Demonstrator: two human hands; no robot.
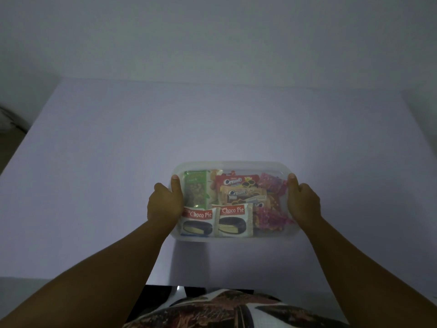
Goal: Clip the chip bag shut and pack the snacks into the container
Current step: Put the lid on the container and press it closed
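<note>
A clear plastic container (233, 165) sits low over the white table, filled with snacks. Inside lie a green chip bag (196, 189) at the left, two Cream-O packs (238, 183) in the middle, two Choco Pie packs (233, 220) along the near side and pink wrapped sweets (272, 216) at the right. My left hand (165, 202) grips the container's left end, thumb along the top. At the opposite end my right hand (302, 201) grips the same way. A translucent lid seems to cover the top. No clip can be made out on the chip bag.
The white table (118, 150) spreads wide around the container, its near edge just in front of my patterned clothing (236, 311). A pale wall rises behind. A dark object (9, 119) lies off the table's left edge.
</note>
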